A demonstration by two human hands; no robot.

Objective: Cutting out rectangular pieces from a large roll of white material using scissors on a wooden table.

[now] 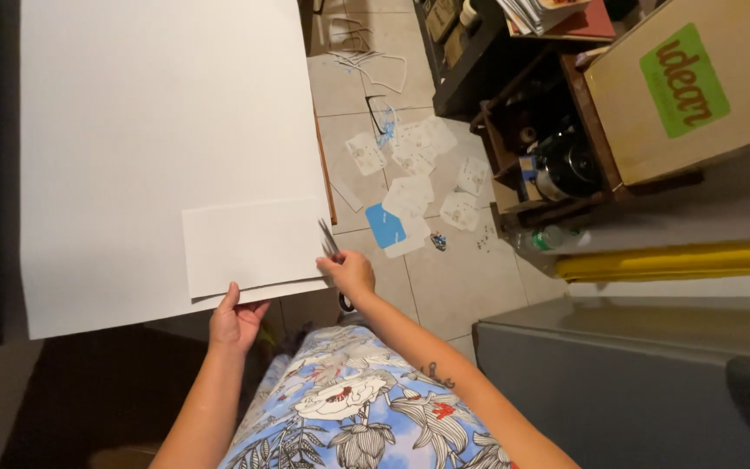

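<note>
Cutting step, judged under way: left hand (234, 320) pinches the near edge of the large white sheet (158, 130) on the table, right hand (349, 271) grips scissors (329, 239) at the sheet's right edge; next cut likely needs steady paper.

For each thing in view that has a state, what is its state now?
Large white sheet: flat, overhanging the table edge.
Small white sheet: flat on the large sheet.
Left hand: gripping the sheets' near edge.
Right hand: closed on scissors.
Scissors: blades at the small sheet's right edge.
Paper scraps: scattered on the floor.
</note>
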